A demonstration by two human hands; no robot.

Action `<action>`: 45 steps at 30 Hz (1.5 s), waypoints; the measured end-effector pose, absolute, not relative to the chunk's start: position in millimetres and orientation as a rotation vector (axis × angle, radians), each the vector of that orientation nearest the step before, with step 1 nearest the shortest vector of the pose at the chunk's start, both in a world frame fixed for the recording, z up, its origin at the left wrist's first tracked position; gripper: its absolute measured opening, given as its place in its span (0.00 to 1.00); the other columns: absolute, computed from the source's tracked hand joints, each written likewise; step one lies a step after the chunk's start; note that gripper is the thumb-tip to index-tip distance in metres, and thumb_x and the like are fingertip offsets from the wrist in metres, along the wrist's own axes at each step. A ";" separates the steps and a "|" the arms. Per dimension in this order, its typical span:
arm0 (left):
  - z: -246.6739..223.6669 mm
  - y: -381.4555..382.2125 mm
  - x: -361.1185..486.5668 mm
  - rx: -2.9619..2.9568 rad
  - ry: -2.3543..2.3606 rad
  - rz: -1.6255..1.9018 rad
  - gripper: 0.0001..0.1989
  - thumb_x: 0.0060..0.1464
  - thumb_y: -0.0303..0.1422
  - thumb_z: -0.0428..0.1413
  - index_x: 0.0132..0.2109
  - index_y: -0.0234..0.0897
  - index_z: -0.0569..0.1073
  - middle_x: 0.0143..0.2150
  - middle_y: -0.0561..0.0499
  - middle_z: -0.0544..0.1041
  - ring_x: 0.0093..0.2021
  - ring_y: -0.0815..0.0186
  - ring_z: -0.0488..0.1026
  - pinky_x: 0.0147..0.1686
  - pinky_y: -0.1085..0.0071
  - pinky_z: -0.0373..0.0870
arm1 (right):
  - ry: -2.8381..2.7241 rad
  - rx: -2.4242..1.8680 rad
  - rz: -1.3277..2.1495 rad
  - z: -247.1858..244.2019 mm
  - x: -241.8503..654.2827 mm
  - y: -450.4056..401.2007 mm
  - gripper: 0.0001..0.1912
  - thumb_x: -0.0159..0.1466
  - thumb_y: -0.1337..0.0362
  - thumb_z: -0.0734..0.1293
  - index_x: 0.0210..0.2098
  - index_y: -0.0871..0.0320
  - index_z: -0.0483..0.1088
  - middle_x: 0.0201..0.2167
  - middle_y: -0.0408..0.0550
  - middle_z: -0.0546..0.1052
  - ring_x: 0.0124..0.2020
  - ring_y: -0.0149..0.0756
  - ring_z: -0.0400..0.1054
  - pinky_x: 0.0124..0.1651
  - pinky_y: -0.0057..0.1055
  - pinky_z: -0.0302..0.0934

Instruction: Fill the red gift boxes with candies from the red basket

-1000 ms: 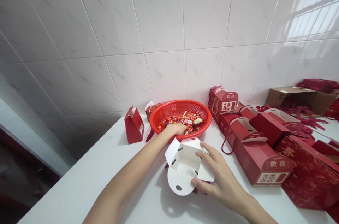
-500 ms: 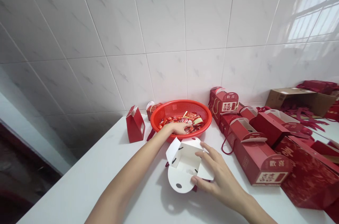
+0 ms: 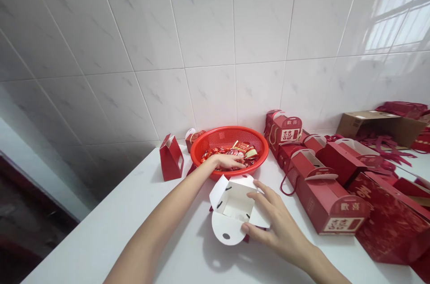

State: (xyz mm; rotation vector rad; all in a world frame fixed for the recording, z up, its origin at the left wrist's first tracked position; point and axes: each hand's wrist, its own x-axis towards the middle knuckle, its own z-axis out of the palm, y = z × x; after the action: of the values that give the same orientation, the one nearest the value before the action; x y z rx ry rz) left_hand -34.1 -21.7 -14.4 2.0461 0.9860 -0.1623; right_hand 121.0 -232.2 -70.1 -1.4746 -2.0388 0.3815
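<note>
A red plastic basket stands near the wall with wrapped candies inside. My left hand reaches over its near rim, resting on the candies with fingers stretched out. Just in front of the basket, an open box with a white interior and raised flaps faces up toward me. The fingers and thumb of my right hand grip the box's right flap. Inside, the white bottom is visible, with small dark cord ends at its walls.
One small red box stands left of the basket, another behind it. Several red gift boxes line the right side. Farther right, a cardboard box holds red ribbons. Behind is a tiled wall.
My left hand has shifted slightly right over the candies, its fingers now more extended. The open box and my right hand have moved very slightly left.
</note>
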 end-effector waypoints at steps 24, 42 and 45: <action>-8.6 -15.5 -42.3 1.776 1.027 -0.007 0.26 0.39 0.37 0.70 0.47 0.37 0.78 0.39 0.49 0.80 0.38 0.62 0.76 0.31 0.72 0.69 | -2.032 -1.475 0.460 -65.8 120.5 -231.7 0.30 0.62 0.43 0.68 0.57 0.54 0.68 0.71 0.59 0.55 0.69 0.57 0.52 0.66 0.54 0.55; -8.9 -14.9 -47.0 1.669 0.929 0.834 0.25 0.31 0.26 0.73 0.42 0.33 0.81 0.46 0.45 0.80 0.46 0.57 0.76 0.45 0.64 0.74 | -2.025 -1.497 0.493 -68.4 120.4 -232.2 0.30 0.62 0.44 0.68 0.57 0.54 0.68 0.71 0.58 0.54 0.69 0.58 0.50 0.67 0.55 0.53; -10.8 -12.3 -46.5 1.658 0.934 0.869 0.25 0.33 0.27 0.72 0.44 0.32 0.81 0.53 0.41 0.78 0.50 0.54 0.75 0.48 0.63 0.74 | -2.023 -1.501 0.488 -69.4 120.7 -232.9 0.31 0.61 0.44 0.69 0.57 0.54 0.68 0.71 0.58 0.55 0.69 0.58 0.51 0.67 0.55 0.53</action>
State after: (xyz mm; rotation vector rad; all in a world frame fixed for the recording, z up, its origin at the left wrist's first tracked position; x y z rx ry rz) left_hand -46.5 -12.3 -10.8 1.6575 0.9336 0.8687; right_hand 120.7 -232.9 -69.4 -1.5012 -2.0233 0.4883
